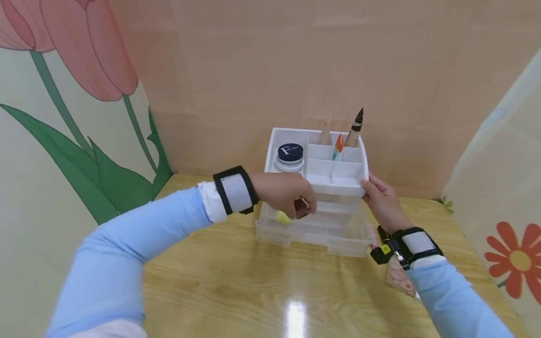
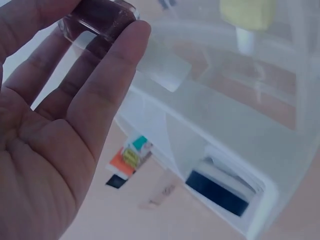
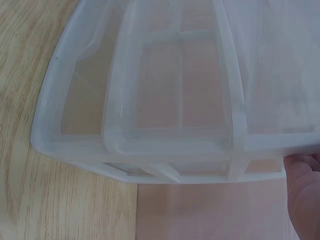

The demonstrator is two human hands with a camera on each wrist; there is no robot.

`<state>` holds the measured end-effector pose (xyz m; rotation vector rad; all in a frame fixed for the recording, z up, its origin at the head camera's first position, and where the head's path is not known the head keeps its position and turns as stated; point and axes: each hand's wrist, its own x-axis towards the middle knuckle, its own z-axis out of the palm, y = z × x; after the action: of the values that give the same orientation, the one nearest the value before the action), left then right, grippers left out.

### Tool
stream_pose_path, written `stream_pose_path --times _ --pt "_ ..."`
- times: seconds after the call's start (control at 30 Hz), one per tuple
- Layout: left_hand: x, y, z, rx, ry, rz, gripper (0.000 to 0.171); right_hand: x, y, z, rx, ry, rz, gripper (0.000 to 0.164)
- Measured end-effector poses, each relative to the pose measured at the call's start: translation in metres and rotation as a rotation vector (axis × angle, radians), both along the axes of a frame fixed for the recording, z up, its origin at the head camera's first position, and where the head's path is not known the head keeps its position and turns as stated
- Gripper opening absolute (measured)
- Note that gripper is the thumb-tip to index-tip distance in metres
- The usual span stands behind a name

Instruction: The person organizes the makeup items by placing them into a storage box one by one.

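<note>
My left hand (image 1: 284,191) is over the front of a white organizer (image 1: 357,191) with see-through drawers. Its fingers and thumb pinch a small clear glass bottle (image 2: 102,19) with dark red-brown contents. Below that hand, the lowest drawer (image 1: 310,238) stands pulled out, and a yellow item (image 1: 283,218) with a white end shows at its left. My right hand (image 1: 383,203) grips the right front corner of the organizer's top tray, thumb at the rim.
On the top tray are a round jar (image 1: 290,154) with a dark lid, an orange and teal tube (image 1: 338,146) and a brown pencil-shaped item (image 1: 354,129) with a black tip. A flat pinkish case (image 1: 400,278) lies on the wooden table (image 1: 203,286), partly under the right wrist.
</note>
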<state>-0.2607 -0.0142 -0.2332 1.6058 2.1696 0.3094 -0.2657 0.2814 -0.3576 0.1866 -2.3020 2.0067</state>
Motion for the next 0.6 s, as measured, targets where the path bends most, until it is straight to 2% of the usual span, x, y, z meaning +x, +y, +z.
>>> stream_pose_path --times 0.2,0.4,0.6 --pt "-0.008 0.029 -0.01 -0.032 -0.035 -0.044 0.028 -0.001 -0.001 -0.001 -0.042 0.008 0.018 0.057" --pt "-0.014 0.053 -0.023 -0.103 -0.015 -0.092 0.029 0.0 -0.001 -0.003 -0.061 0.019 0.021 0.057" --pt "-0.021 0.065 -0.033 -0.144 0.011 -0.107 0.031 0.001 0.0 -0.002 -0.043 0.029 0.007 0.056"
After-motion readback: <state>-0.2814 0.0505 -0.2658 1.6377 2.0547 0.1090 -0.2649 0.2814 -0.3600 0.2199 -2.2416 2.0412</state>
